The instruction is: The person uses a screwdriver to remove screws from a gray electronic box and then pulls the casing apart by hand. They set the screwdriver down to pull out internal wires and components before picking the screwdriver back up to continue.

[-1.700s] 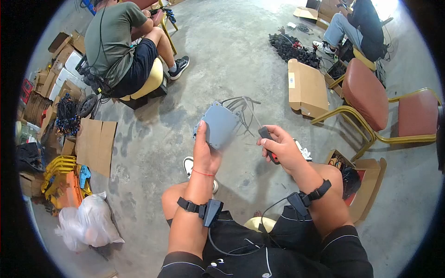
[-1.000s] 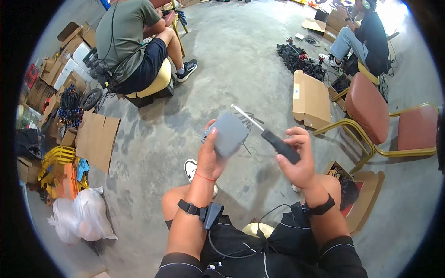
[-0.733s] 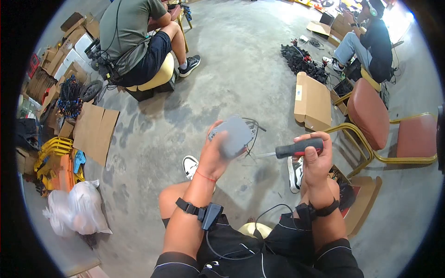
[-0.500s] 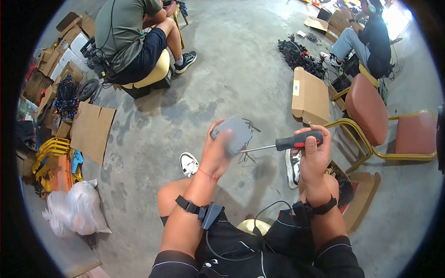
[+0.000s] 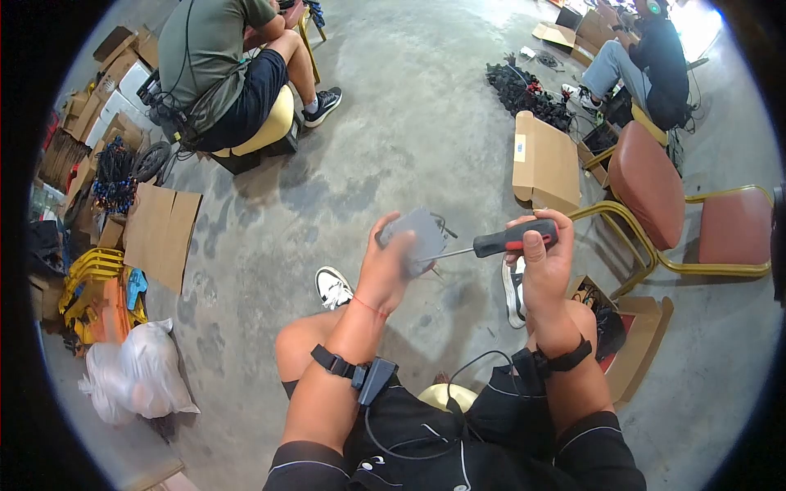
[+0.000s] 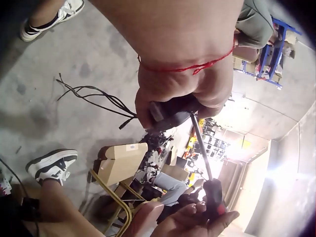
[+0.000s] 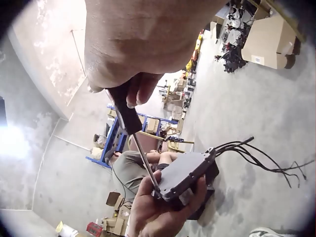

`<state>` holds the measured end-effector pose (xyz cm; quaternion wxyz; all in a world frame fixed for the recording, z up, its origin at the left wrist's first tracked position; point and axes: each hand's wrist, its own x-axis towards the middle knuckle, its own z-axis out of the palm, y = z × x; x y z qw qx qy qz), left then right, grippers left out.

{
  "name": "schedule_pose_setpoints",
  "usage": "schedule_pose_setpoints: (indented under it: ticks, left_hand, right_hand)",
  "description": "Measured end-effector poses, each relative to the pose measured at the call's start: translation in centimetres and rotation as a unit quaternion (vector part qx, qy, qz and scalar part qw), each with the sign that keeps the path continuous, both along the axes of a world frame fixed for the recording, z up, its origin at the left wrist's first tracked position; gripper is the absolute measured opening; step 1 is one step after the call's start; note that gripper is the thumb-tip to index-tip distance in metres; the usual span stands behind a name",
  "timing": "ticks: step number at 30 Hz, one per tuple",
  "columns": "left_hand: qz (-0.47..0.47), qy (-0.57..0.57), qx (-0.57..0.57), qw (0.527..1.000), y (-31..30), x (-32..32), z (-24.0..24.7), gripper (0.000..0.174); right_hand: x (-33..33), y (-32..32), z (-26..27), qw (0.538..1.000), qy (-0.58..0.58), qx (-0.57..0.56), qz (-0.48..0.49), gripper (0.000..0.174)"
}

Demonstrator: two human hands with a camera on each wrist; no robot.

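Holding 1 box (image 7: pixel 184 172) is the left grip (image 5: pixel 385 263); the right grip (image 5: pixel 546 266) clasps 1 screwdriver (image 5: pixel 501 241), its tip at the box's corner.

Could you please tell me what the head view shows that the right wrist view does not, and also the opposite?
Only head: the seated person in jeans and the black strap on the left forearm.

Only right wrist: the blue rack.

Both: the left hand holding the grey box, the right hand holding the screwdriver, and the person in the green shirt.
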<state>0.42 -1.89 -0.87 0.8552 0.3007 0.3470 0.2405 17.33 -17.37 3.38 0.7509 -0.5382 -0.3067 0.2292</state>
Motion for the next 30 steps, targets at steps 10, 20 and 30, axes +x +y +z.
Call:
schedule_pose_setpoints:
  ticks: [10, 20, 30]
  left_hand:
    - [0.005, 0.037, 0.005, 0.999, -0.8, 0.4, 0.1, 0.058]
    - [0.055, 0.062, 0.017, 0.996, -0.6, 0.7, -0.1, 0.056]
    - [0.055, 0.107, -0.011, 0.993, -0.8, 1.2, -0.3, 0.059]
  right_hand:
    - [0.4, -0.1, 0.8, 0.990, -0.096, -0.058, -0.082, 0.048]
    - [-0.3, 0.6, 0.6, 0.996, -0.081, 0.002, -0.046, 0.049]
    - [0.9, 0.8, 0.0, 0.997, -0.074, -0.008, -0.027, 0.046]
